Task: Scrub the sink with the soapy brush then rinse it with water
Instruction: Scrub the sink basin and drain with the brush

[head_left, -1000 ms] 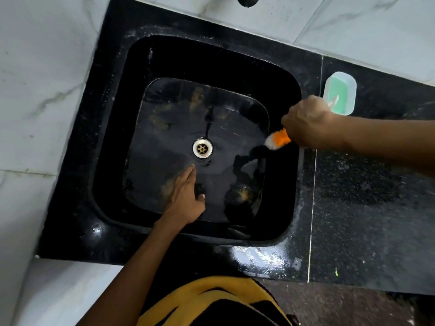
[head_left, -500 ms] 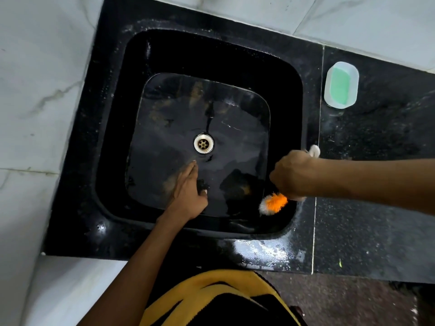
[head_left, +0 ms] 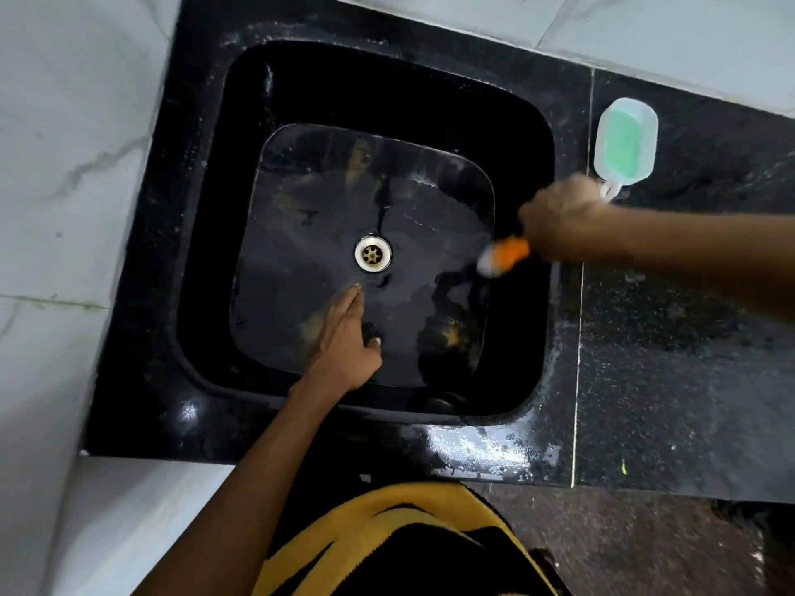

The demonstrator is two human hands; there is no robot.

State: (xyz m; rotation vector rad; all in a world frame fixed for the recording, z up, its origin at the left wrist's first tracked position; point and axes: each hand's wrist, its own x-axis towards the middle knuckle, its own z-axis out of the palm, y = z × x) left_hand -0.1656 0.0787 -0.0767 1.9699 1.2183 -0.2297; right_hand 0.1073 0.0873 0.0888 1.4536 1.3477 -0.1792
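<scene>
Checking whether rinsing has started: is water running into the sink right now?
No. The sink shows no stream of water anywhere, and the right hand holds the brush against the basin's right wall.

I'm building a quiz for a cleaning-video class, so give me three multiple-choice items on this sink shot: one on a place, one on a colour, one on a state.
1. Where does the soap container stand?
A. in the basin
B. on the counter right of the sink
C. on the floor

2. What colours are the bristles of the brush?
A. orange and white
B. blue and black
C. all green

3. What is the left hand doing?
A. gripping the brush
B. lifting the soap container
C. resting open on the sink bottom

Key: 1 B, it sits on the black counter beyond the sink's right rim; 2 A, orange bristles with a white tip show below the right hand; 3 C, its fingers lie spread near the drain, holding nothing.
</scene>
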